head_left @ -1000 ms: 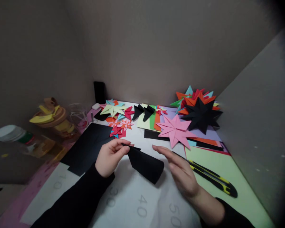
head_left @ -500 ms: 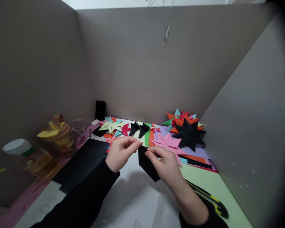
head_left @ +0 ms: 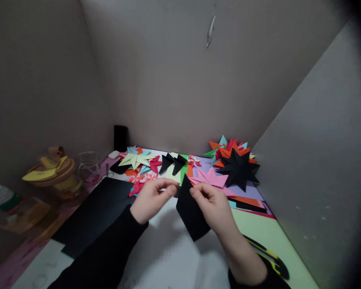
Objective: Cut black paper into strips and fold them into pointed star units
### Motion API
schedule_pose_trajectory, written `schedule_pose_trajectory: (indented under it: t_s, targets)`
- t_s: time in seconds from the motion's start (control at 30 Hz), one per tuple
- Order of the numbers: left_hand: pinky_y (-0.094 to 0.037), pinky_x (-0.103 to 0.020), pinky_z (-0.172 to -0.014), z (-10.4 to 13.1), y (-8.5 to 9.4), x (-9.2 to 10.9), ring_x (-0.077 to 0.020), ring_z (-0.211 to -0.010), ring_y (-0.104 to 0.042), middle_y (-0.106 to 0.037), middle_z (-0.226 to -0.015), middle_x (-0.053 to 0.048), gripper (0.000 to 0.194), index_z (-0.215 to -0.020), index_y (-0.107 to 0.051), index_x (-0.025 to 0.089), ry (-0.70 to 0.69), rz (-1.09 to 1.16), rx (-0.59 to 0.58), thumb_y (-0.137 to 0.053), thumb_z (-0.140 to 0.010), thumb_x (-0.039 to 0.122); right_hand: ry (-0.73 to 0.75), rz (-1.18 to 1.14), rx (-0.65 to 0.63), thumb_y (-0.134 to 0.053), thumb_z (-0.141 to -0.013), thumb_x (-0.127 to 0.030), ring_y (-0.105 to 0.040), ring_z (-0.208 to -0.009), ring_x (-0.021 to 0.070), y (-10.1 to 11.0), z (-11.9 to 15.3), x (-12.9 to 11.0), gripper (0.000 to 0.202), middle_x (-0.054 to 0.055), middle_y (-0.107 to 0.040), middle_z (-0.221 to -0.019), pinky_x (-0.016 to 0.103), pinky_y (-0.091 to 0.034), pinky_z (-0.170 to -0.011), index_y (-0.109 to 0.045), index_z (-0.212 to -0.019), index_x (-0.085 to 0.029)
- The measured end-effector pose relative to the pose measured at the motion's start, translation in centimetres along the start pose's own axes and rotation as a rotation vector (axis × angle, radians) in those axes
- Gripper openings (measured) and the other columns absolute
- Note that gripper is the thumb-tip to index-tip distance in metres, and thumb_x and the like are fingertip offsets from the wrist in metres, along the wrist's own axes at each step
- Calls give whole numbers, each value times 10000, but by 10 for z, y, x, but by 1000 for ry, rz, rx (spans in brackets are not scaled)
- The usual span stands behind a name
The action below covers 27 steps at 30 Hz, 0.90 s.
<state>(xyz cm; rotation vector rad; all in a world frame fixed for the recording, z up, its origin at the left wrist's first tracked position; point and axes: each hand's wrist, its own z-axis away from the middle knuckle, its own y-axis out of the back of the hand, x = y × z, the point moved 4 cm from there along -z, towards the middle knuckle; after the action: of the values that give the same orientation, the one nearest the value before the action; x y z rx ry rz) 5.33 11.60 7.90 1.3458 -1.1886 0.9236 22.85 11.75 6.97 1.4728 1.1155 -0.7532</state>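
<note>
My right hand (head_left: 212, 200) pinches a folded piece of black paper (head_left: 191, 212) by its right edge, thumb in front. The paper is held up at a slant above the white sheet (head_left: 162, 253), its pointed tip upward. My left hand (head_left: 156, 196) is closed, thumb and fingertips together at the paper's upper left edge, where a small dark part shows beneath them. Just beyond the hands lie two folded black paper pieces (head_left: 173, 162) and a pink paper star (head_left: 210, 177).
Black sheets (head_left: 93, 212) lie at left, near a yellow-topped cup (head_left: 55, 172) and a clear cup (head_left: 88, 164). Folded stars (head_left: 135, 159) and a black star (head_left: 240, 169) stand at the back. A yellow-and-black cutter (head_left: 267, 257) lies at right. Grey panels (head_left: 174, 88) enclose the table.
The black paper has turned and shows a broader face, its tip now higher. My left fingertips have shifted slightly left of the tip. The view has tilted downward.
</note>
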Motion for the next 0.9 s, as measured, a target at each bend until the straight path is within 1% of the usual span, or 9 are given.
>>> schedule_pose_trajectory:
  t_s: [0.07, 0.17, 0.37, 0.43, 0.5, 0.57, 0.67, 0.77, 0.9]
  targets:
    - [-482, -262, -698, 5, -15, 0, -180, -788, -631, -709, -859, -52, 200, -846, -691, 149, 12, -118, -95, -632, -736, 306, -6, -29, 45, -523, -810, -395, -376, -503, 103, 3, -1, 2, 268, -49, -415, -540, 213, -290, -464, -517, -648, -181]
    - [-452, -239, -645, 10, -27, 1, -154, -704, -608, -698, -765, -17, 169, -786, -696, 160, -19, -238, -97, -605, -759, 300, -3, -39, 91, -527, -814, -398, -375, -522, 104, 5, -1, 5, 264, -48, -414, -556, 213, -288, -474, -521, -663, -182]
    - [-372, -224, -541, 8, -22, -5, -115, -563, -488, -566, -576, 19, 252, -650, -621, 152, -35, -301, -37, -514, -819, 306, 15, -83, 36, -521, -817, -391, -391, -551, 110, 3, -4, 7, 241, -40, -427, -592, 216, -316, -503, -526, -699, -181]
    - [-381, -224, -554, 7, -20, -7, -119, -586, -497, -572, -610, 15, 223, -689, -613, 154, -46, -264, -3, -504, -823, 296, 29, -61, 18, -523, -815, -375, -388, -543, 107, 2, -4, 5, 241, -43, -419, -581, 215, -313, -499, -503, -670, -183]
    - [-413, -231, -610, 7, -21, -8, -135, -680, -543, -621, -738, -5, 146, -802, -622, 157, -75, -175, 25, -540, -799, 278, 49, -6, 5, -528, -811, -345, -392, -535, 105, -1, -3, 3, 246, -43, -422, -567, 214, -309, -496, -478, -630, -185]
    - [-428, -238, -648, 8, -25, -8, -147, -739, -562, -637, -807, -20, 153, -854, -626, 154, -86, -66, 26, -588, -768, 275, 86, 59, -31, -524, -809, -307, -417, -546, 108, -7, 0, 1, 237, -37, -452, -570, 215, -317, -506, -477, -612, -184]
    - [-403, -225, -571, 8, -27, -14, -124, -612, -525, -590, -636, 2, 190, -692, -619, 138, -13, 96, 59, -618, -755, 317, 154, 133, -87, -501, -815, -269, -448, -569, 114, -18, 5, -4, 218, -28, -485, -585, 217, -319, -519, -487, -615, -184]
    - [-374, -204, -520, 3, -11, -19, -95, -541, -486, -542, -555, 25, 248, -607, -581, 136, 55, 349, 186, -658, -733, 336, 193, 167, -122, -480, -818, -236, -451, -564, 112, -23, 7, -7, 219, -30, -478, -576, 219, -304, -512, -469, -605, -186]
    - [-379, -182, -491, -9, 30, -20, -75, -506, -479, -539, -534, 37, 256, -575, -555, 140, 38, 659, 425, -739, -663, 296, 184, 145, -159, -477, -801, -210, -453, -560, 114, -18, 5, -6, 223, -30, -477, -564, 223, -312, -514, -462, -580, -186]
